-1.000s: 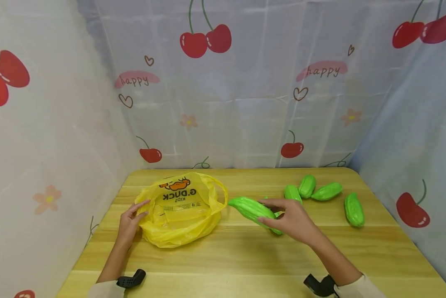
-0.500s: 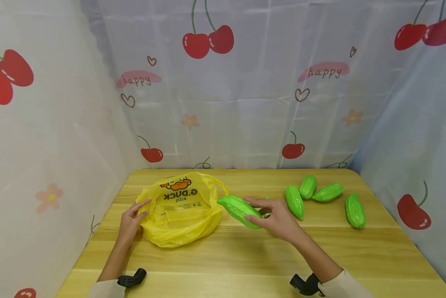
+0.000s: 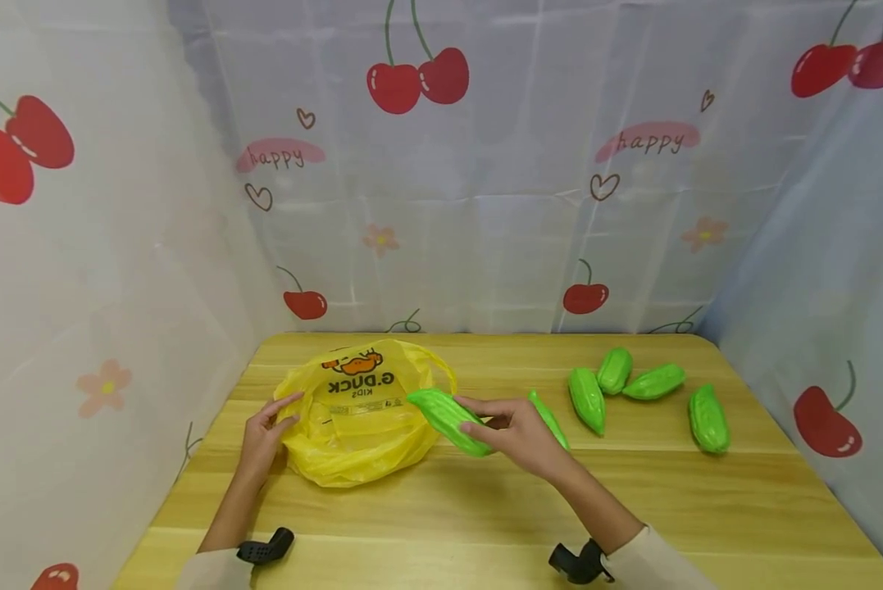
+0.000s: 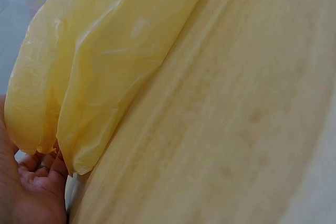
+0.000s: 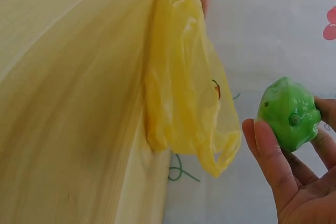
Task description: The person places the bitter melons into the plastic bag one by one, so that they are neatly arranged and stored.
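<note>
A yellow plastic bag (image 3: 363, 475) with a printed duck and lettering stands on the table at left, its mouth open. My left hand (image 3: 262, 438) holds the bag's left rim, fingers over the edge; in the left wrist view, the bag (image 4: 110, 51) hides part of that hand (image 4: 39, 192). My right hand (image 3: 518, 430) grips a glossy, ridged green bitter melon (image 3: 447, 419), raised above the table. The melon's pointed tip overlaps the bag's right side in the head view. In the right wrist view, the blunt end of the melon (image 5: 289, 114) shows between thumb and fingers.
Another bitter melon (image 3: 548, 419) lies just behind my right hand. More melons lie to the right: one (image 3: 587, 400), one (image 3: 614, 370), one (image 3: 655, 382) and one (image 3: 708, 419). Cherry-print curtains (image 3: 485, 246) enclose the wooden table (image 3: 411, 541) at the back and sides.
My right hand has carried the bitter melon leftward to the bag, uncovering the melons behind it. The left hand has stayed at the bag's rim.
</note>
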`<action>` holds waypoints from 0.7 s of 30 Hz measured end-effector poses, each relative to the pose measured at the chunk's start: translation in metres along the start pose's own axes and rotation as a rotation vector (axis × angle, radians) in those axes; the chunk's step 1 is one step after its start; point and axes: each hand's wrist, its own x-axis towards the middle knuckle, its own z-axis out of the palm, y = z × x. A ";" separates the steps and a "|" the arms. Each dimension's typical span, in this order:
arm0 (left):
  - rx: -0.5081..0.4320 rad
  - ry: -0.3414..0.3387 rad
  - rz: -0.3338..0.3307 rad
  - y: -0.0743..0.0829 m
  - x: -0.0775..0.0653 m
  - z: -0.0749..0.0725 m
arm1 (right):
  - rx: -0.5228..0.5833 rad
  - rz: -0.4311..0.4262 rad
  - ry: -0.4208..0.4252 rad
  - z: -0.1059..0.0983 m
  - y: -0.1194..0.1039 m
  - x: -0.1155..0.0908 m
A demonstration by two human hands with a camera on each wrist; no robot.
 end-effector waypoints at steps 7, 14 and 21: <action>-0.016 -0.003 0.009 0.008 -0.002 0.002 | 0.131 0.098 -0.044 0.017 0.005 0.010; -0.025 -0.017 -0.010 0.030 -0.010 0.005 | 0.251 0.182 -0.114 0.031 0.006 0.017; -0.020 -0.011 0.002 0.034 -0.010 0.006 | 0.253 0.170 -0.117 0.045 0.004 0.027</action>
